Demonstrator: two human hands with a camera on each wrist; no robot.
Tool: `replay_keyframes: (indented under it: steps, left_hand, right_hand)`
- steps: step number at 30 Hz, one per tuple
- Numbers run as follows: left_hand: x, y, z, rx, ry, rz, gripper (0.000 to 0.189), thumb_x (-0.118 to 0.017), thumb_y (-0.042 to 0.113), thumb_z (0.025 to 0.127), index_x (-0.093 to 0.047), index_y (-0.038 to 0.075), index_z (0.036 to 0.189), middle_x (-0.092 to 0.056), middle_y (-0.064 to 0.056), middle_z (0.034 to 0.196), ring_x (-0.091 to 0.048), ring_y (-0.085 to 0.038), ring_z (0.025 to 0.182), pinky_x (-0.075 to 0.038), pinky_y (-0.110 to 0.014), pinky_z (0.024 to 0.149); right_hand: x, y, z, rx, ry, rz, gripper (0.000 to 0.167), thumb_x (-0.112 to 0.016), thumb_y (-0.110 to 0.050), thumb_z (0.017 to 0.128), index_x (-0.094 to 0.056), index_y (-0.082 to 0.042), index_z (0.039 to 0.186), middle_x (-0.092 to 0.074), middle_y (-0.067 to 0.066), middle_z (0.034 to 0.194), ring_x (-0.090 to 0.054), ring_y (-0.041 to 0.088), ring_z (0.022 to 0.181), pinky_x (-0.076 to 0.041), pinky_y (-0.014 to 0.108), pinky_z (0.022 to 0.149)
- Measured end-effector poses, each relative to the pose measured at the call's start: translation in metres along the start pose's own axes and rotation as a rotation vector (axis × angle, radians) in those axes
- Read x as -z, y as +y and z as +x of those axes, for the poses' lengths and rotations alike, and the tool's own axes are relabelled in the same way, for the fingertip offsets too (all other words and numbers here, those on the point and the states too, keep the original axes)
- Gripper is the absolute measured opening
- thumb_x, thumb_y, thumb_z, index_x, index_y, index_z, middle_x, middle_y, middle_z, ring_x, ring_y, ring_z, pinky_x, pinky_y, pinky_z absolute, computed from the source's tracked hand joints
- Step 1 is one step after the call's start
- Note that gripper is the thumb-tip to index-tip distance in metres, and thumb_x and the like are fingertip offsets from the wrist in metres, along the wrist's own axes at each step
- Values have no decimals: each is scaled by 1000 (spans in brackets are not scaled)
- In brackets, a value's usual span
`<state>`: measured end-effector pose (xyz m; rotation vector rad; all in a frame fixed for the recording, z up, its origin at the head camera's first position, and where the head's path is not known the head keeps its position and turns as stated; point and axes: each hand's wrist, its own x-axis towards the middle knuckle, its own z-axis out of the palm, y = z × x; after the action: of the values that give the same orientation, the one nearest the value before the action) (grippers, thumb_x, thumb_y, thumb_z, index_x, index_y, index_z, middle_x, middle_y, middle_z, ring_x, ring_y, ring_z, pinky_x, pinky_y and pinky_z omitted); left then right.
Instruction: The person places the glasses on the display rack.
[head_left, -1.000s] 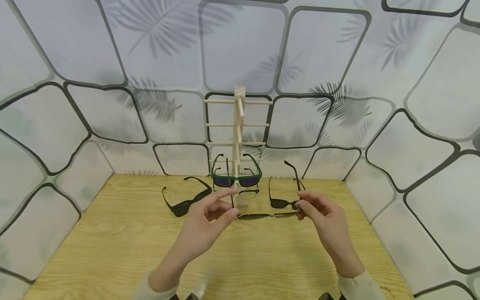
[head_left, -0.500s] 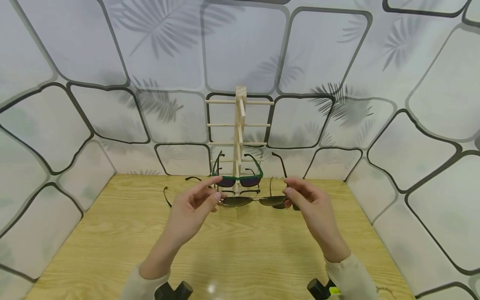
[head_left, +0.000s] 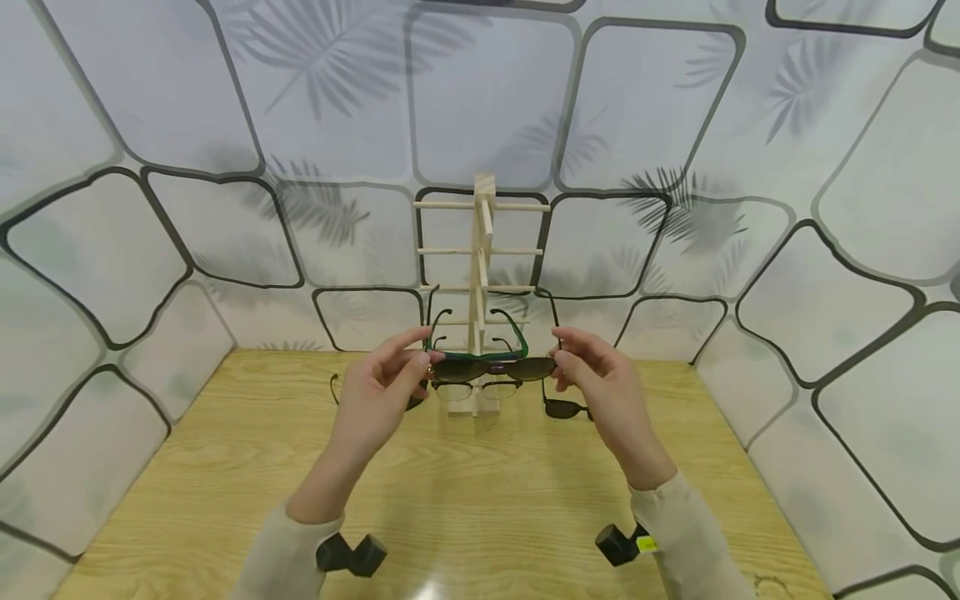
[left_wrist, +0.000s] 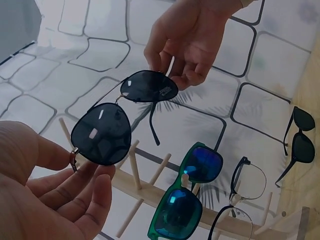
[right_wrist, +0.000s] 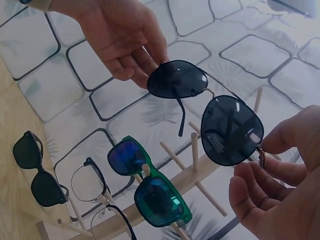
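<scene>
A pair of dark aviator sunglasses (head_left: 459, 370) with a thin metal frame is held up level in front of the wooden display rack (head_left: 482, 250). My left hand (head_left: 375, 396) pinches its left hinge between thumb and fingers; my right hand (head_left: 606, 390) pinches the right hinge. Both temples stand unfolded, pointing at the rack. Green-framed sunglasses (left_wrist: 177, 210) with blue mirrored lenses rest on the rack's pegs, partly covered by the aviators in the head view. Under them, clear half-rim glasses (head_left: 453, 392) hang on the rack.
Black sunglasses (head_left: 562, 408) lie on the wooden table (head_left: 480, 492) right of the rack. Another black pair (head_left: 415, 402) lies to the left, mostly behind my left hand. Wooden pegs (head_left: 520, 207) stick out higher up. Patterned walls (head_left: 480, 100) enclose the table's back and sides.
Both hands have carried the aviator sunglasses up, forward and to the left, from above the table to in front of the rack. The lenses have tilted to face more upright.
</scene>
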<state>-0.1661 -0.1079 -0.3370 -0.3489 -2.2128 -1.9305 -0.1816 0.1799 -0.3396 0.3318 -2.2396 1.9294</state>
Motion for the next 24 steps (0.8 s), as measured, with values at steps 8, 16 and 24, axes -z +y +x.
replay_keyframes:
  steps: [8,16,24]
  left_hand:
    - [0,-2,11,-7,10,-7,40,-62,9,107,-63,14,147,-74,-20,128,-70,-11,91,-63,-26,72]
    - [0,0,17,5,28,-17,39,-62,10,107,-64,15,146,-74,-18,129,-72,-16,94,-63,-27,73]
    - [-1,0,23,7,38,-2,38,-62,12,107,-64,14,146,-74,-19,129,-74,-17,94,-63,-27,72]
  right_hand:
    - [-5,-2,13,-9,-4,26,36,-61,-14,108,-62,-7,143,-67,1,110,-67,16,90,-61,29,75]
    - [-7,-1,21,-6,-14,34,36,-59,-15,109,-61,-8,144,-65,4,111,-67,17,89,-62,32,75]
    - [-7,1,27,-11,-26,35,37,-60,-19,109,-60,-8,145,-64,1,106,-67,16,90,-61,31,76]
